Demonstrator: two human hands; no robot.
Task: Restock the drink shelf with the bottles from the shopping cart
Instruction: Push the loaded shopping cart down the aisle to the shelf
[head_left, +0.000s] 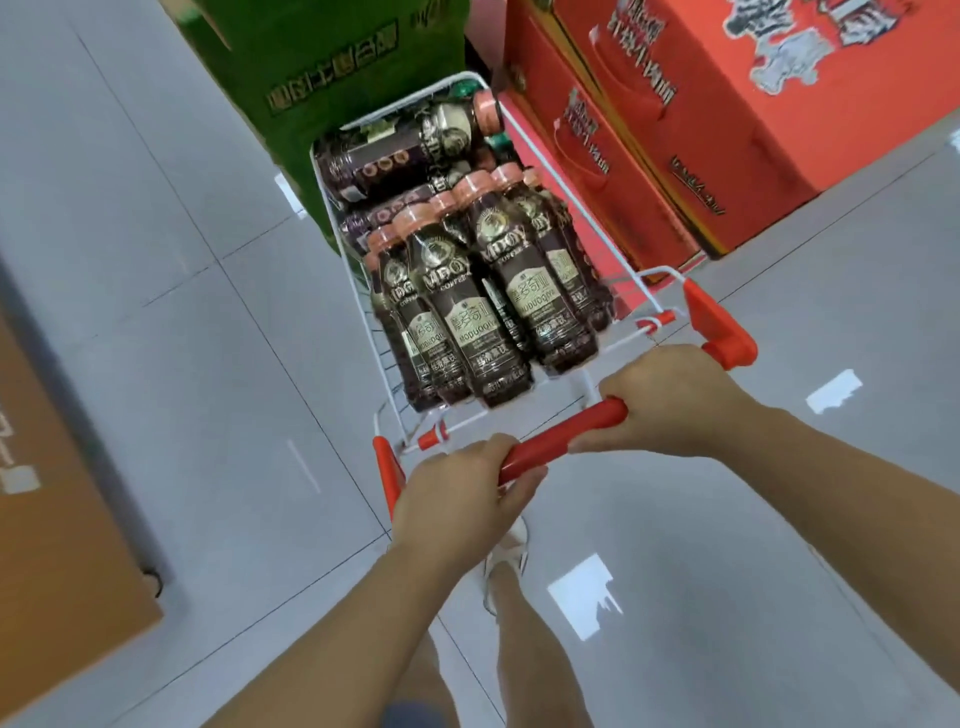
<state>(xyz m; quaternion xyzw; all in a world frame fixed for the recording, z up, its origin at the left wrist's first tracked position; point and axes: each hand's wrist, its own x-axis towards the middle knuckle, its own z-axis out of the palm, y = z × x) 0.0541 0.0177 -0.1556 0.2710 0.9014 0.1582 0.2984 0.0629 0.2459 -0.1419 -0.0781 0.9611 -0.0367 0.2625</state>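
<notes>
A small white wire shopping cart (524, 135) stands on the grey tiled floor in front of me. It is packed with several dark coffee bottles (467, 301) with pink caps, some upright near me and some lying flat farther in. Both hands grip the cart's red handle bar (563, 435). My left hand (462, 493) wraps the bar's left end. My right hand (675, 400) wraps it toward the right end. No drink shelf is in view.
Stacked green cartons (332, 78) stand just beyond the cart's far end. Red cartons (727, 119) are piled to the right of it. A brown carton (57, 493) sits on the floor at the left. My foot (506, 566) shows below the handle.
</notes>
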